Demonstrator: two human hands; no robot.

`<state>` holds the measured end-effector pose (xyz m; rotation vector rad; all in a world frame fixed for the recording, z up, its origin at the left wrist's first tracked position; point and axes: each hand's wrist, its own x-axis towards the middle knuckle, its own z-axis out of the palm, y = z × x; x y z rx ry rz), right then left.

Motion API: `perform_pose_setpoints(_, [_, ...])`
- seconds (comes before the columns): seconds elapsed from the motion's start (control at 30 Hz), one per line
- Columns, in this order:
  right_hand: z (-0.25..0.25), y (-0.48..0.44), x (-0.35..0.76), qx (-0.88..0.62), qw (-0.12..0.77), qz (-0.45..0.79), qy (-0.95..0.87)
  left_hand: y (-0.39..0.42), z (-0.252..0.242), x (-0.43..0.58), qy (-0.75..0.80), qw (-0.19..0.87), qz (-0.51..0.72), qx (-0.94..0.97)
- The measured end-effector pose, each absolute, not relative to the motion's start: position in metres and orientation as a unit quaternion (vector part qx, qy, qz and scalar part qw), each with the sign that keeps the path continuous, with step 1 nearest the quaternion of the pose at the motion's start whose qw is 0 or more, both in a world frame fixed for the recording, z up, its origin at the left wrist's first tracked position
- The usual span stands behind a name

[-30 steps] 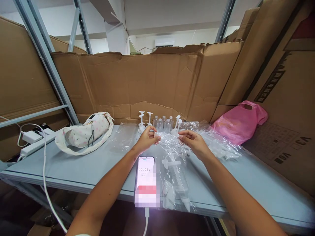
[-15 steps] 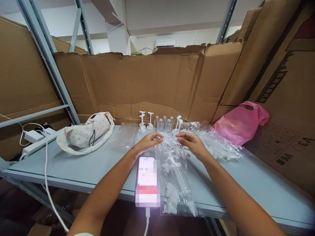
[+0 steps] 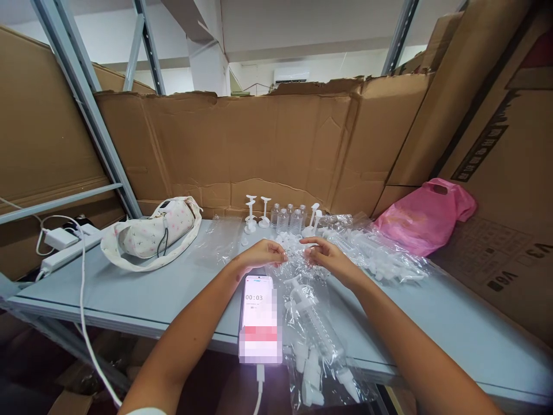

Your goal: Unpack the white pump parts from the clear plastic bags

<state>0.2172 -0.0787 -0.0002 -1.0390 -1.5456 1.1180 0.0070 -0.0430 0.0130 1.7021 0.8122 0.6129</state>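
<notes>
A clear plastic bag (image 3: 330, 340) lies slanting across the table's front edge. Inside it are a clear bottle, a white pump head and several white plastic pieces. At the bag's upper end, my left hand (image 3: 266, 253) pinches the film. My right hand (image 3: 322, 255) grips the film opposite, its index finger stretched toward the left hand. Just behind the hands is a heap of small white parts (image 3: 288, 239). Farther back stand white pump heads (image 3: 264, 212) and several clear bottles (image 3: 296, 219). Fingertip contact with the film is partly hidden by glare.
A phone (image 3: 259, 317) with a lit timer lies below my left hand, its cable hanging down. Flat clear bags (image 3: 218, 239) and a floral pouch (image 3: 159, 230) lie left. A pile of bagged white parts (image 3: 384, 259) and a pink bag (image 3: 425, 216) sit right. Cardboard (image 3: 250, 138) walls the back.
The bag with the bottle has slid toward me and hangs farther over the table edge. My hands have come slightly lower, and the right one has shifted a little left.
</notes>
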Motion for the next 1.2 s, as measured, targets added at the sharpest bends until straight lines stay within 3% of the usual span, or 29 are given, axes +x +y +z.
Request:
perform_pose_setpoints(0.33, [0.000,-0.087,0.200,-0.411,0.441,0.454,-0.656,-0.047,0.009,0.011,0.323,0.561,0.193,0.738])
perform_pose_setpoints(0.8, [-0.002,-0.086,0.196,-0.434,0.416,0.450,-0.660,-0.042,-0.002,0.016,0.323,0.516,0.234,0.758])
perform_pose_setpoints(1.2, [-0.001,-0.069,0.225,-0.433,0.488,0.464,-0.600,-0.033,0.007,0.004,0.385,0.468,0.263,0.751])
